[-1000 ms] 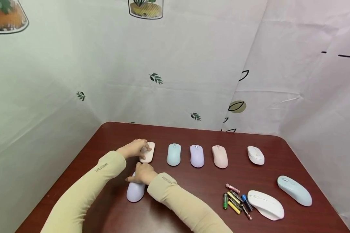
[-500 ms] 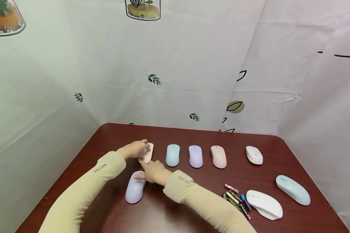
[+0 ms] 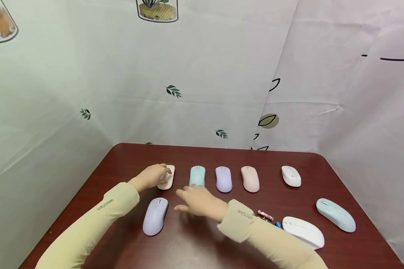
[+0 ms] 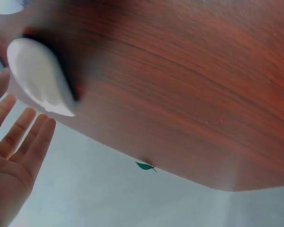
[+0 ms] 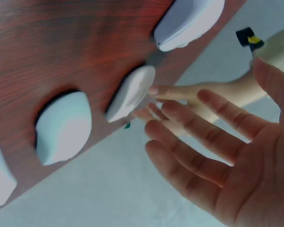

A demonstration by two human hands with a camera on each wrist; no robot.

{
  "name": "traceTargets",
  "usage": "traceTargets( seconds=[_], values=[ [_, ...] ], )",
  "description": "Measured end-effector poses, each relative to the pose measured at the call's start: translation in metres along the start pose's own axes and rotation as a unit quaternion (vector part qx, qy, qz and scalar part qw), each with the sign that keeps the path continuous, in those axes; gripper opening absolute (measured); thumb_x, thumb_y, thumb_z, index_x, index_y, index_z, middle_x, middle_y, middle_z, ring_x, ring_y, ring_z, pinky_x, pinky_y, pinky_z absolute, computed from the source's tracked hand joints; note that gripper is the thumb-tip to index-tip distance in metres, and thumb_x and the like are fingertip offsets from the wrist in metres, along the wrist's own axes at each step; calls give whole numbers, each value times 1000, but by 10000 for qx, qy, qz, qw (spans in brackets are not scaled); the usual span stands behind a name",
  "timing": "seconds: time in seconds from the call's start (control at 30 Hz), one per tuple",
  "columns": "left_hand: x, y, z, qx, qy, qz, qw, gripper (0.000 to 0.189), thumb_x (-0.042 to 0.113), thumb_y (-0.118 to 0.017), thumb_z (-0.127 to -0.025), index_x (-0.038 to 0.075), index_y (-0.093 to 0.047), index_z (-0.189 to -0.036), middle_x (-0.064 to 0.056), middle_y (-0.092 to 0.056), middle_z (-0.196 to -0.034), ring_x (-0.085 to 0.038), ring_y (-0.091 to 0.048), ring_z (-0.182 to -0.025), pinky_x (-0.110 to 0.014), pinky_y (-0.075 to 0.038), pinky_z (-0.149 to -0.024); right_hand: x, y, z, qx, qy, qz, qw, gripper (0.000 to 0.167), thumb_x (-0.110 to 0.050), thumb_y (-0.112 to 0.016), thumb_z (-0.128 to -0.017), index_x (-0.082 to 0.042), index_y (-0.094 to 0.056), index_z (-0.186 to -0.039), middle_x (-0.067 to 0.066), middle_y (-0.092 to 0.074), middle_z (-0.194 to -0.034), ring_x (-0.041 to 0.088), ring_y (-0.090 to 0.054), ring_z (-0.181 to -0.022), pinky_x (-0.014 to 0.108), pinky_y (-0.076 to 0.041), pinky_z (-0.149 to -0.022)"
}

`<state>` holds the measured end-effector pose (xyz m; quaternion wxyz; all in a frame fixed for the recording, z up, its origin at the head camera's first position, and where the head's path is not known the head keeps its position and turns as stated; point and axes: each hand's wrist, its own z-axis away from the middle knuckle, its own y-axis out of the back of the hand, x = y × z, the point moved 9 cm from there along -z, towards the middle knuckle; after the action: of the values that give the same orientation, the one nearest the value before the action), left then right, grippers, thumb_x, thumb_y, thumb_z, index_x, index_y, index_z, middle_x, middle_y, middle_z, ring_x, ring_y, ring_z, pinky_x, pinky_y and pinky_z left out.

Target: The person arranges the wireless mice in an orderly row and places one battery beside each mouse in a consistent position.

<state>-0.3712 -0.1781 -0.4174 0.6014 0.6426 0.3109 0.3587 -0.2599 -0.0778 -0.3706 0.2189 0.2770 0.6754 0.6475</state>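
Observation:
In the head view, my left hand (image 3: 150, 176) is at the left side of a small off-white computer mouse (image 3: 170, 175) and covers part of it. Its fingers look extended and loose in the left wrist view, with the mouse (image 4: 40, 75) just past the fingertips; whether they touch it I cannot tell. A lavender mouse (image 3: 155, 216) lies nearer me, untouched. My right hand (image 3: 202, 202) hovers over the table to its right, fingers spread and holding nothing. It hides the near end of a light-blue mouse (image 3: 197, 175).
Farther right in the back row are a lavender mouse (image 3: 223, 179), a pink mouse (image 3: 250, 179) and a white mouse (image 3: 291, 176). A larger white mouse (image 3: 303, 229) and a pale-blue mouse (image 3: 336, 215) lie at the right. Batteries (image 3: 265, 216) are partly hidden behind my right sleeve.
My right hand has let go of the near lavender mouse and moved right, away from it. That mouse stays on the table. My left hand remains beside the off-white mouse.

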Motion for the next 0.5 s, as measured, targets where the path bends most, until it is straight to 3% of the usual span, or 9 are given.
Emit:
traceTargets(
  seconds=[0.23, 0.5],
  values=[
    [17, 14, 13, 443, 73, 111, 9989, 28, 20, -71, -82, 9, -67, -108, -10, -64, -107, -29, -63, -96, -43, -51, -77, 11, 3, 48, 611, 221, 158, 9978, 27, -43, -62, -86, -16, -61, -91, -4, -60, -80, 16, -56, -69, 25, -36, -57],
    [28, 17, 40, 667, 313, 495, 9961, 25, 23, -73, -79, 10, -66, -100, -2, -59, -80, -12, -56, -69, -30, -46, -61, 42, -3, 83, 1034, 160, -601, 9927, 18, -30, -64, -87, -12, -63, -92, -3, -59, -81, 13, -57, -74, 28, -46, -69]
  ],
)
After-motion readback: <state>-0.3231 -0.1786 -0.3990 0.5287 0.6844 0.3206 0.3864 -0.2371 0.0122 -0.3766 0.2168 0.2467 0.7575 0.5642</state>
